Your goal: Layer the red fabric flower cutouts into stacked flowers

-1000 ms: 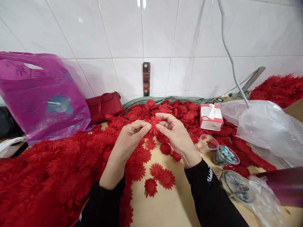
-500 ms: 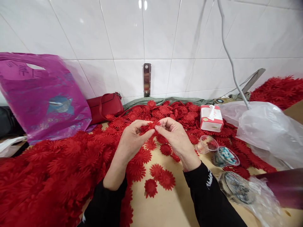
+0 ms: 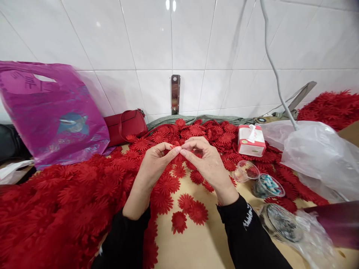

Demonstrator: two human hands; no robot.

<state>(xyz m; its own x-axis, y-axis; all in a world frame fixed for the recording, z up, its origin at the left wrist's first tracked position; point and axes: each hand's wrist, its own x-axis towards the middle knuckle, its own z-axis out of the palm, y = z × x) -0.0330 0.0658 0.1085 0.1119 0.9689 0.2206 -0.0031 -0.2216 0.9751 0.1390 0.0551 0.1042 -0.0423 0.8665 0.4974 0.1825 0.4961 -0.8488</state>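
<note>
Between my fingertips, above the table, is a red artificial flower (image 3: 176,144), mostly hidden by the fingers. My left hand (image 3: 154,164) pinches it with thumb and index finger from the left. From the other side, my right hand (image 3: 206,164) grips it, and the two thumb tips touch. Loose red flowers (image 3: 198,213) lie flat on the table (image 3: 193,250) below my hands. A large heap of the same flowers (image 3: 70,201) spreads to the left, and more flowers (image 3: 196,130) lie behind my hands.
On the right stand a tissue box (image 3: 251,147), clear plastic cups (image 3: 267,185), a glass jar (image 3: 280,222) and clear plastic bags (image 3: 322,149). A purple bag (image 3: 56,116) and a red handbag (image 3: 126,127) are at the left, against the tiled wall (image 3: 154,45).
My thumb tips have come together, and less of the flower shows between my fingers. The loose flowers on the table lie as before.
</note>
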